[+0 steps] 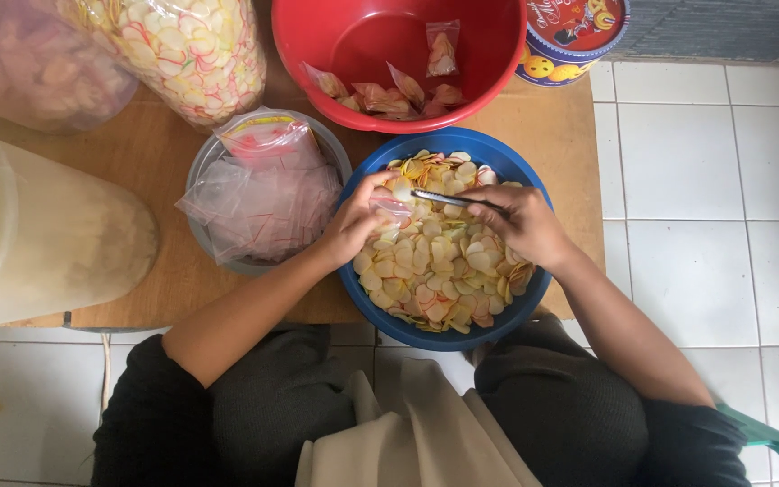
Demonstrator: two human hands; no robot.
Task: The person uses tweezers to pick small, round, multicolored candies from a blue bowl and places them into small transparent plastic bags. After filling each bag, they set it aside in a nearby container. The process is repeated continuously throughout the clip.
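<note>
Blue bowl (534,311), right hand (520,221) holding tongs (448,198)

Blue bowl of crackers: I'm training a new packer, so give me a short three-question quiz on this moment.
1. True or false: the right hand holds a metal spoon over the blue bowl.
2. What does the left hand hold? A) a lid B) a small clear bag C) a cracker tin
3. Which bowl holds the filled packets?

Key: 1 true; 2 B; 3 the red bowl.
</note>
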